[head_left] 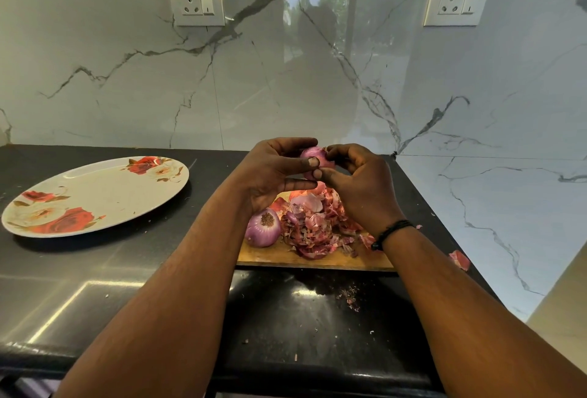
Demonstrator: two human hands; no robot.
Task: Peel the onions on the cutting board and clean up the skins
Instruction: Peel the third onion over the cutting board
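Observation:
Both hands hold one purple onion [314, 155] up above the wooden cutting board [317, 259]. My left hand [273, 172] cups the onion from the left with the thumb across its front. My right hand [359, 181] grips it from the right, thumb tip meeting the left thumb. A second purple onion [263, 228] lies on the board's left side, root end up. A heap of onion skins [317, 226] covers the board's middle, partly hidden by my right wrist.
A flowered oval plate [92, 197] sits on the black counter [95, 270] to the left. One loose skin [459, 259] lies right of the board by the marble side wall. Small crumbs [349, 297] dot the counter before the board. Two wall sockets sit high on the backsplash.

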